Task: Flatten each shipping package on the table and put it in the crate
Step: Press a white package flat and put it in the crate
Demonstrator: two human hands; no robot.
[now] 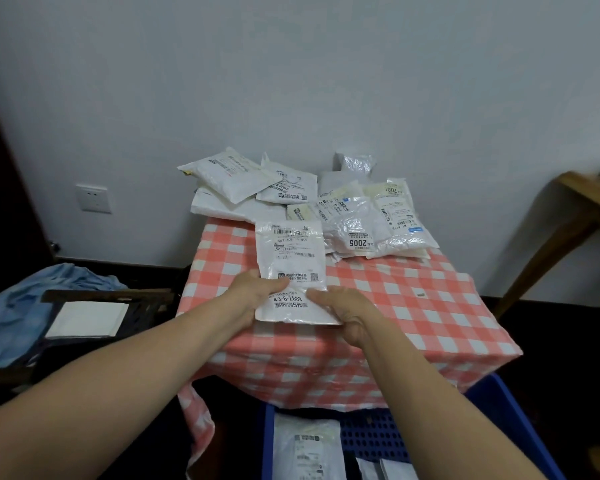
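Observation:
A white shipping package [291, 258] with printed labels lies on the red-and-white checked table [413, 306], its near end towards me. My left hand [253, 292] holds its near left edge, thumb on top. My right hand [343, 310] grips the near right corner, fingers curled round the edge. A pile of several white packages [326, 202] covers the table's far side. Below the table's front edge stands the blue crate [499, 410], with flat packages [305, 445] lying inside.
A dark crate with a white sheet [87, 318] and blue cloth [21, 306] stand to the left of the table. A wooden table leg [551, 240] angles in at the right. A wall socket [93, 198] is on the wall behind.

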